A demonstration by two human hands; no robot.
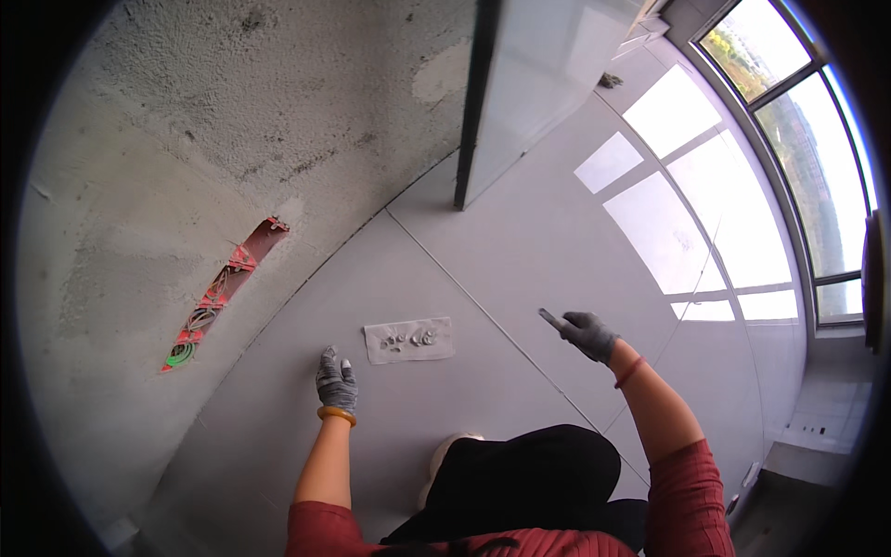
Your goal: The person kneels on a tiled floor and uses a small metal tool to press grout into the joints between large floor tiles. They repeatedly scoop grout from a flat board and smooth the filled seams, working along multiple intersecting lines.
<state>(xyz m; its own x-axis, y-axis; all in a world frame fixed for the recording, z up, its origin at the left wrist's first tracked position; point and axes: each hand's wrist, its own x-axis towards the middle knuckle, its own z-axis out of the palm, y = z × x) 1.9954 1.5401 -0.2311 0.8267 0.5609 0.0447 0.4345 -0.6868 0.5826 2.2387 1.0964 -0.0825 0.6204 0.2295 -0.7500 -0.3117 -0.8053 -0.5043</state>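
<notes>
Both grips were gloved in grey knit. From the head view, the left hand (336, 379) lay palm down on the grey tiled floor (520, 251), its grip spread flat and holding nothing, just short of the near left corner of a small pale sheet (408, 340). The right hand (590, 334) hovered off the floor, well apart from the sheet on its right side, its grip pressed together around a slim dark tool (551, 319) whose tip pointed back toward the sheet (what kind of tool it was could not be told at this size).

On the sheet lay a small cluster of metal bits (411, 339), perhaps screws or nuts, lying loose near its middle; none was in either hand.

Up the rough plastered wall (186, 139) on the left ran a slanted open chase (223, 292), with bundles of red and green wiring bare inside it. It stood uncovered from top to bottom, and no plate or filler showed on it.

As a judgement, the work looked to be at an early or in-between stage: the parts were laid out and the tool was in hand, yet nothing showed as fitted, and the wiring slot was left open.
</notes>
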